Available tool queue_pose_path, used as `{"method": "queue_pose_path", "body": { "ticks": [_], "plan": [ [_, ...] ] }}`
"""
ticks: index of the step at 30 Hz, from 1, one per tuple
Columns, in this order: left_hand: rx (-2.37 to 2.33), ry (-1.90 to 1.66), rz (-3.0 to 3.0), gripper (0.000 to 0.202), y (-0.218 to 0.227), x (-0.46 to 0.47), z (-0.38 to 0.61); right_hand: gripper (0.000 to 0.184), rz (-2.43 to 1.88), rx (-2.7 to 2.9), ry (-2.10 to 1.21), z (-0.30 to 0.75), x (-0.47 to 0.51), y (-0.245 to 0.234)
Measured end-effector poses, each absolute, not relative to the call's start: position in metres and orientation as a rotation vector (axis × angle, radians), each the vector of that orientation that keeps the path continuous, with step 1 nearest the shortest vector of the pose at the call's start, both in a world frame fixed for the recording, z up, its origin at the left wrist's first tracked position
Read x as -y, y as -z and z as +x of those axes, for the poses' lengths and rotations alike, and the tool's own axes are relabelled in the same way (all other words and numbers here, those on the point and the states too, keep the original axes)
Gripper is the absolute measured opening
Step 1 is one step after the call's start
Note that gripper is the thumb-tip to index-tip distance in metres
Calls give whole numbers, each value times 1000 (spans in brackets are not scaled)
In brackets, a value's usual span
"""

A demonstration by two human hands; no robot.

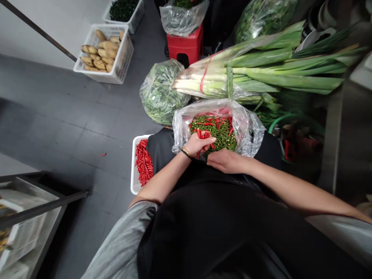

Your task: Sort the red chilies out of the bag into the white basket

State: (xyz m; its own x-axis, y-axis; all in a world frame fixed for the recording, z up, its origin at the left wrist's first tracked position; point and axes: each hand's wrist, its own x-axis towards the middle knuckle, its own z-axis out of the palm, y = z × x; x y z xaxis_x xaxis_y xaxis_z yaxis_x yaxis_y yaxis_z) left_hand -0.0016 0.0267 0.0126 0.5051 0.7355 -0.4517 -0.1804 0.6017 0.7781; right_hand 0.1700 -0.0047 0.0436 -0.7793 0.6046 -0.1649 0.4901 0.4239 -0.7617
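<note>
On my lap rests an opened clear plastic bag (246,126), filled with thin green stems and some red chilies (208,124). My left hand (198,144), with a band at the wrist, is closed around several red chilies (203,134) over the bag. Close beside it, my right hand (225,160) is at the bag's near edge with its fingers curled in. Whatever is between those fingers is hidden from view. At my left side stands a white basket (134,170) holding many stemless red chilies (143,162).
Beyond the bag lie bundled leeks (255,73) and a bag of leafy greens (164,93). A red stool (184,43) stands behind them. A crate of brown root vegetables (124,64) is far left. A green-rimmed basket (271,126) sits to the right, a metal rack (55,207) lower left.
</note>
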Motion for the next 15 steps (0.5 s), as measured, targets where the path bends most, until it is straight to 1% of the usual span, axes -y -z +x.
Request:
{"method": "queue_pose_path", "body": {
  "ticks": [1,3,6,8,9,11,15],
  "plan": [
    [-875,-639,748,45,-14,-27,-3,33,-977,2646,-1279,174,-2,-43],
    [-859,-684,703,43,-17,-30,-7,29,-1157,2792,-1155,188,-27,-37],
    [-802,-655,608,41,-19,-38,-16,30,-1716,2905,-658,216,-70,-19],
    [-798,-601,602,37,-20,-41,-20,29,-1959,3005,-465,233,-90,-9],
    [-815,-578,603,35,-20,-43,-21,27,-1990,3058,-430,239,-95,-7],
    [-876,-550,609,32,-20,-44,-19,25,-1921,3120,-409,249,-98,-8],
    [-1056,-530,722,30,-20,-44,-1,29,-1800,3083,-378,251,-89,-32]
  ]
}}
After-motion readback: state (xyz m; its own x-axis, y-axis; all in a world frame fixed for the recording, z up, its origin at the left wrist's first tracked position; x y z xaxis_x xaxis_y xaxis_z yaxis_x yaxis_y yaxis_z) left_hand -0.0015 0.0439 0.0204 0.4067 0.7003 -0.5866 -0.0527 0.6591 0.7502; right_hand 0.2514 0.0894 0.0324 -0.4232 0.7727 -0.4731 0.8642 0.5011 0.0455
